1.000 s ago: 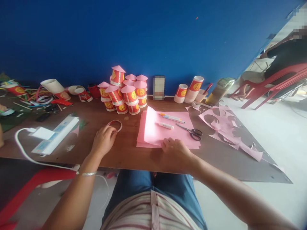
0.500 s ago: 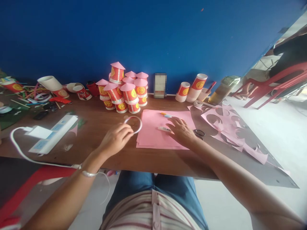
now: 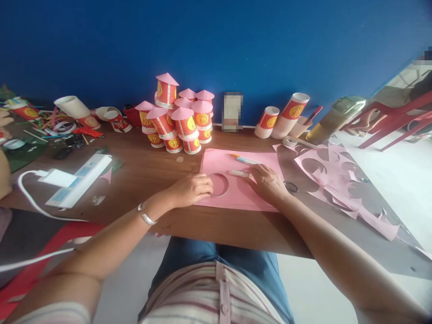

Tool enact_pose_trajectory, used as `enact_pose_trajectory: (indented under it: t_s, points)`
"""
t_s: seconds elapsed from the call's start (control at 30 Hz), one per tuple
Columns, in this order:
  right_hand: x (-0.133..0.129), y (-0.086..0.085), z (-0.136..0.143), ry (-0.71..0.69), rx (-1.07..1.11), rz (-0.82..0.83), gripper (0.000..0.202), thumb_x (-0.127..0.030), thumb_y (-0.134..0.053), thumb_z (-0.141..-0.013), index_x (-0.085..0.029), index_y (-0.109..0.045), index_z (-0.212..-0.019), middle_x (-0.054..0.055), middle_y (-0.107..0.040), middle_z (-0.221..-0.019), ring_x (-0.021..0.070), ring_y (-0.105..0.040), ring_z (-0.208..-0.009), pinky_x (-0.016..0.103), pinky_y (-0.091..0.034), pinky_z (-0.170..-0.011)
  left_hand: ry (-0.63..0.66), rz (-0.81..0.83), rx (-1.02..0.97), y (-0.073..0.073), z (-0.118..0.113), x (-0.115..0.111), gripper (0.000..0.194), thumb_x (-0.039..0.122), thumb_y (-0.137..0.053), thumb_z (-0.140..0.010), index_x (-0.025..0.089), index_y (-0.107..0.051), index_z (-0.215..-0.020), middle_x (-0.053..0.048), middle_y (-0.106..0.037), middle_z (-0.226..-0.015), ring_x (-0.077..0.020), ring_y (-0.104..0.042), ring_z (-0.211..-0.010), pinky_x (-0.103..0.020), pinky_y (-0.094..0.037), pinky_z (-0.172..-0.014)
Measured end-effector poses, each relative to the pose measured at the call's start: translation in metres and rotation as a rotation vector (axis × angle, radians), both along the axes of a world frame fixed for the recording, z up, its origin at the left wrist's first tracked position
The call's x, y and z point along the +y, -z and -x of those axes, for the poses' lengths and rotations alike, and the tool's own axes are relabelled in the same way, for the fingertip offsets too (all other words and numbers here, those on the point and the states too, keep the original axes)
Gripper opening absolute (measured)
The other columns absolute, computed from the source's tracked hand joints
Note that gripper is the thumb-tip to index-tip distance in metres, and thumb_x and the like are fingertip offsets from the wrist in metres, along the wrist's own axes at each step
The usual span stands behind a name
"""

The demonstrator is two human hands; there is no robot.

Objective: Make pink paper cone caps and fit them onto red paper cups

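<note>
My left hand (image 3: 194,189) pinches the left edge of a thin pale ring (image 3: 228,185), which is over the pink paper (image 3: 236,200). Fingers bent, my right hand (image 3: 268,182) rests on the paper and closes on the rear end of an orange-tipped pen (image 3: 243,159); the hidden fingertips make the grip hard to see fully. A small white tube (image 3: 239,173) lies by its thumb. Dark scissor-like handles (image 3: 291,186) show beside the right wrist.
Stacked red paper cups with pink cone tops (image 3: 184,119) stand behind the paper. Further right are red cups (image 3: 292,112), a tape roll (image 3: 290,141), a bottle (image 3: 337,117) and pink offcuts (image 3: 351,198). At left lie a power strip (image 3: 79,180) and clutter (image 3: 65,126).
My left hand has brought the ring rightward from the bare wood onto the pink paper. The right hand's fingers have drawn in, and more of the pen shows. The view has shifted slightly.
</note>
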State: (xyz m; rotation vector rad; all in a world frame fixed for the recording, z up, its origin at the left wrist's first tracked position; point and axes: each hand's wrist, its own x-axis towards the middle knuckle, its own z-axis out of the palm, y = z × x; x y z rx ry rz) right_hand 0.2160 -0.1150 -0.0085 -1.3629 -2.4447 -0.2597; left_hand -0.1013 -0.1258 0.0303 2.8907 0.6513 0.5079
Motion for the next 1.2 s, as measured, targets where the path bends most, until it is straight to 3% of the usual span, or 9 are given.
enact_pose_trajectory:
  t_s: [0.33,0.47,0.6,0.77,0.93,1.2]
  points:
    - [0.003,0.006,-0.003,-0.025,0.030,-0.022,0.020,-0.032,-0.054,-0.102,-0.018,-0.068,-0.108,0.013,-0.070,-0.109,0.0278,-0.062,-0.103,0.038,-0.049,-0.086,-0.012,0.176,-0.084,-0.005,0.014,0.000,0.006,0.019,-0.069,-0.093,0.021,-0.072,-0.098,-0.006,-0.074,-0.107,-0.0197,-0.065,-0.101,-0.033,-0.052,-0.093]
    - [0.002,0.004,-0.002,-0.025,0.026,-0.017,0.018,-0.029,-0.054,-0.102,-0.019,-0.068,-0.108,0.012,-0.070,-0.109,0.0275,-0.061,-0.102,0.038,-0.049,-0.087,-0.111,0.275,-0.145,-0.014,0.021,0.000,0.018,0.018,-0.064,-0.094,0.021,-0.068,-0.112,-0.007,-0.073,-0.112,-0.0200,-0.065,-0.106,-0.034,-0.053,-0.098]
    - [0.000,0.000,0.000,-0.020,0.036,-0.005,0.018,-0.030,-0.052,-0.103,-0.020,-0.068,-0.105,0.011,-0.070,-0.106,0.0268,-0.061,-0.100,0.038,-0.048,-0.086,-0.266,0.347,-0.115,-0.015,0.024,0.003,0.051,0.023,-0.071,-0.090,0.022,-0.056,-0.138,-0.010,-0.066,-0.132,-0.0250,-0.062,-0.123,-0.041,-0.051,-0.108]
    - [0.000,-0.002,0.001,-0.020,0.046,-0.013,0.023,-0.033,-0.049,-0.105,-0.020,-0.068,-0.102,0.011,-0.069,-0.102,0.0268,-0.060,-0.097,0.038,-0.048,-0.084,-0.181,0.387,-0.061,0.001,0.012,0.006,0.086,0.036,-0.086,-0.078,0.026,-0.044,-0.153,-0.014,-0.056,-0.149,-0.0320,-0.053,-0.139,-0.049,-0.046,-0.116]
    - [0.000,-0.001,-0.001,-0.034,0.045,0.015,0.023,-0.034,-0.050,-0.105,-0.020,-0.068,-0.109,0.012,-0.069,-0.108,0.0274,-0.060,-0.101,0.039,-0.048,-0.088,-0.210,0.376,-0.080,0.013,0.009,0.007,0.083,0.037,-0.085,-0.080,0.023,-0.045,-0.152,-0.015,-0.058,-0.146,-0.0322,-0.054,-0.136,-0.049,-0.047,-0.115]
    - [0.002,0.004,-0.003,-0.027,0.052,0.019,0.025,-0.033,-0.051,-0.104,-0.019,-0.067,-0.117,0.012,-0.069,-0.115,0.0284,-0.060,-0.106,0.040,-0.049,-0.093,-0.218,0.379,-0.050,0.011,0.015,0.007,0.084,0.037,-0.086,-0.078,0.022,-0.046,-0.151,-0.015,-0.058,-0.144,-0.0320,-0.054,-0.135,-0.048,-0.047,-0.114]
